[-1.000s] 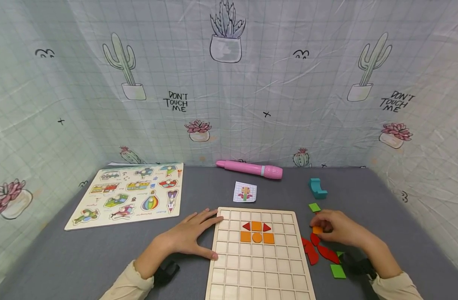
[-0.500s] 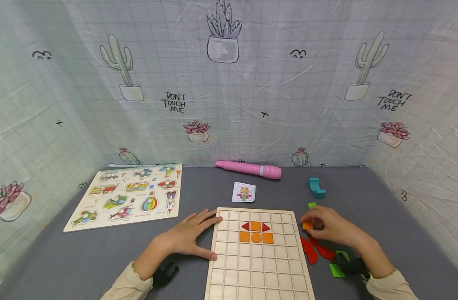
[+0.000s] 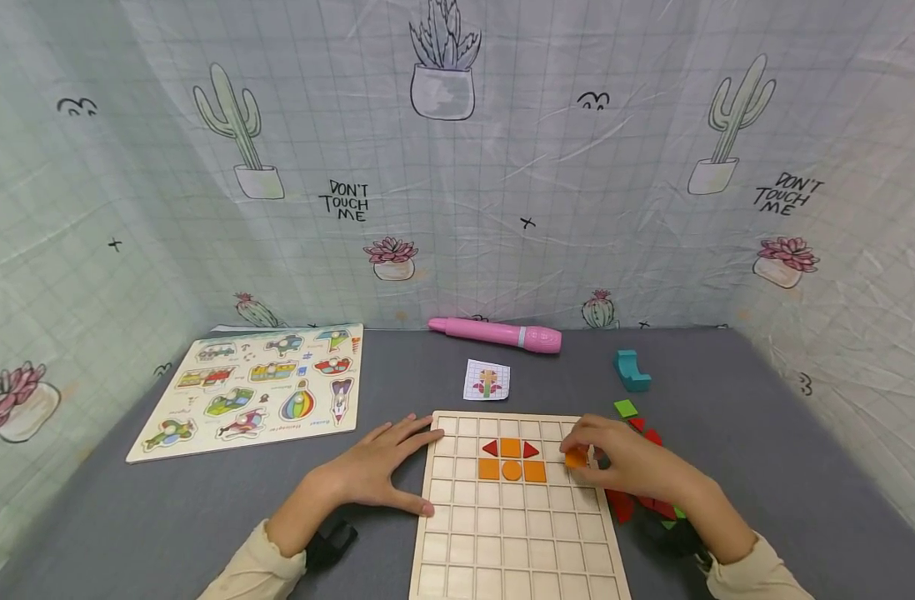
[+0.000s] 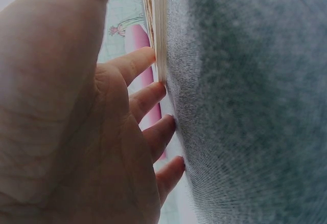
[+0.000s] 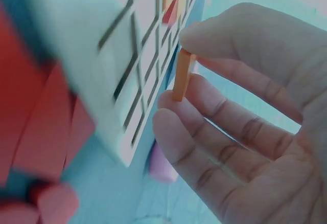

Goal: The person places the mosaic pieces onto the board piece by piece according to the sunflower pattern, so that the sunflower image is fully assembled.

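Observation:
A wooden grid board (image 3: 502,533) lies in front of me, with orange squares (image 3: 510,448), an orange circle (image 3: 512,471) and red triangles (image 3: 530,450) set in its upper cells. My left hand (image 3: 375,467) rests at the board's left edge, fingers spread and fairly straight, thumb touching the rim. Over the board's upper right, my right hand (image 3: 626,454) pinches an orange tile (image 5: 183,74) between thumb and fingers. In the right wrist view that tile is seen on its thin edge, apart from the board.
Right of the board lie red pieces (image 3: 656,506) and a green square (image 3: 626,408). A teal block (image 3: 632,372), a pink pen-shaped tool (image 3: 495,333) and a small pattern card (image 3: 487,380) lie beyond it. A vehicle puzzle board (image 3: 255,392) is at the left.
My right hand has carried the orange tile leftward from the loose pieces to above the board's right side. My left hand stays at the board's edge.

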### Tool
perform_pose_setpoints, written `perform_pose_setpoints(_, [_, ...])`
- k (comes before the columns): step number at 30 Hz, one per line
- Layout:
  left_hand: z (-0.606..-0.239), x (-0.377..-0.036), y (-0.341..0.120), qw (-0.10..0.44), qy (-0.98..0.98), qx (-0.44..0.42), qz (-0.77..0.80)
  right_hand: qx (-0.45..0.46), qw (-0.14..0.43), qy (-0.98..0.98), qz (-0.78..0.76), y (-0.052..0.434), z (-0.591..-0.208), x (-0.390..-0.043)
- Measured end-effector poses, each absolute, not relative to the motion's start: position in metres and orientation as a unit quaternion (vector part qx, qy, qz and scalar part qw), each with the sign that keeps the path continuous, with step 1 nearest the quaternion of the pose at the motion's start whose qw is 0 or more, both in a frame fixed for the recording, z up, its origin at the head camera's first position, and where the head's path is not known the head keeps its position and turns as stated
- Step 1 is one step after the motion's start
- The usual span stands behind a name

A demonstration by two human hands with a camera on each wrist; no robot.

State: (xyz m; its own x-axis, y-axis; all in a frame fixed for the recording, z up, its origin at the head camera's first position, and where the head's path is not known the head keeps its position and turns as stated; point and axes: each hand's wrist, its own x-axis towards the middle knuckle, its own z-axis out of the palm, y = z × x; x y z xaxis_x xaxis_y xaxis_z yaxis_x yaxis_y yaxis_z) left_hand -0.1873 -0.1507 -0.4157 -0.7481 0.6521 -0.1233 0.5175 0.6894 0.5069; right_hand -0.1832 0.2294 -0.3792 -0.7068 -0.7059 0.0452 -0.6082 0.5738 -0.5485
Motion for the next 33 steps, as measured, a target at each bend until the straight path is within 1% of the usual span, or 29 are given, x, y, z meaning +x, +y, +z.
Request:
perform_pose_setpoints(17, [-0.415, -0.187, -0.151, 0.149, 0.907, 0.322, 0.224, -0.412, 0.105, 0.866, -0.265, 0.187, -0.387, -0.171])
perform_pose_setpoints(22, [-0.414, -0.186, -0.15, 0.145, 0.906, 0.326, 0.227, -0.437, 0.098, 0.856, -0.26, 0.179, -0.39, -0.17])
perform_pose_setpoints(29, [-0.414, -0.185, -0.151, 0.147, 0.907, 0.325, 0.225, -0.496, 0.054, 0.824, -0.267, 0.171, -0.397, -0.169])
perform_pose_setpoints(33, [-0.413, -0.185, -0.151, 0.145, 0.906, 0.328, 0.227, -0.493, 0.065, 0.827, -0.261, 0.17, -0.398, -0.169])
